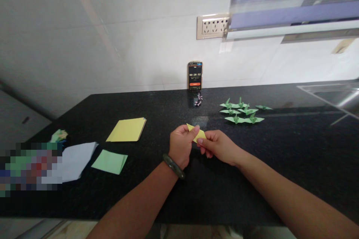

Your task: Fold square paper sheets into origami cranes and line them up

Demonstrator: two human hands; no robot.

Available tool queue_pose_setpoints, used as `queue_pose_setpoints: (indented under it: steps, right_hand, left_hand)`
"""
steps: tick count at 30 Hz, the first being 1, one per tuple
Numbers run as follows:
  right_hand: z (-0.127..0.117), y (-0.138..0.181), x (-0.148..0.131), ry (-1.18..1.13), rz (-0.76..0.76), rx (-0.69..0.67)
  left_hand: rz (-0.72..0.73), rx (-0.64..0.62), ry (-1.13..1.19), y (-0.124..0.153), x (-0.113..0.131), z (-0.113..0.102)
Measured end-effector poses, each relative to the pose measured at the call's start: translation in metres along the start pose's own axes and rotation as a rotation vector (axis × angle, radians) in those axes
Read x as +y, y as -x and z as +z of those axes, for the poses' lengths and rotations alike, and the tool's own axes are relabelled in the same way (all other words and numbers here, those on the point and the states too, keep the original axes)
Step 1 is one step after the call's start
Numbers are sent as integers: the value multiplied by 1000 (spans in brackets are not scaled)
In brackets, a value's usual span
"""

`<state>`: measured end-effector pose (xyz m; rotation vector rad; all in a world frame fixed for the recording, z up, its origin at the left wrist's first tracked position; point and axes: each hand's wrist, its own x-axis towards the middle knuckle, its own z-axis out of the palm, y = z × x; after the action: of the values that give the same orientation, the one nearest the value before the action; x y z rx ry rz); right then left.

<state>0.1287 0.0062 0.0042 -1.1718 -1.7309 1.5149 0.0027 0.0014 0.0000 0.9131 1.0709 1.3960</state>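
Note:
Between both hands, above the black countertop, is a small folded piece of yellow paper (201, 134). My left hand (181, 142) pinches its left side, thumb on top; a dark bangle (174, 166) circles that wrist. The paper's lower right edge is gripped by my right hand (215, 142) between thumb and fingers. Several folded green paper cranes (237, 119) stand in rows to the right, beyond my right hand. A stack of yellow paper (126, 130) lies left of my hands, with a folded green sheet (110, 161) nearer me.
A phone (195, 75) showing a timer leans on the wall, with a beaded loop (198, 99) before it. White paper (77, 160) and crumpled scraps (58, 136) lie at far left beside a blurred patch. A sink or hob edge (316, 99) is at right, a socket (213, 26) above.

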Motion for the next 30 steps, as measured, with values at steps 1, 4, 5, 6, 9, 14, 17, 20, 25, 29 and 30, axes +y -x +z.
queue_pose_setpoints:
  steps: [1,4,5,6,9,14,17,20,25,29,30]
  right_hand:
    - [0,0,0,17,-9,-1]
    - [-2,2,0,55,-22,4]
    - [-2,2,0,63,-22,6]
    - [-3,2,0,70,-22,8]
    - [-4,1,0,88,-17,26]
    - [-5,0,0,129,-12,45]
    - [-4,0,1,149,-15,44]
    - [-2,-1,3,142,-19,44]
    - [-1,-1,3,114,10,63]
    - [-6,0,-1,75,59,97]
    - [-8,0,-2,61,67,106]
  left_hand:
    - [-3,1,8,0,1,0]
    - [-46,-4,66,0,3,0]
    - [-66,-11,95,-1,4,1]
    - [-85,-21,124,-1,5,1]
    - [-133,-59,180,-2,6,1]
    - [-76,-113,138,-3,3,-1]
    - [-69,-108,103,-3,1,-2]
    - [-85,-81,113,-3,1,-2]
    - [-95,-22,160,-4,4,-1]
    - [-79,4,193,-4,4,-1]
    - [-77,5,196,-4,4,-1]
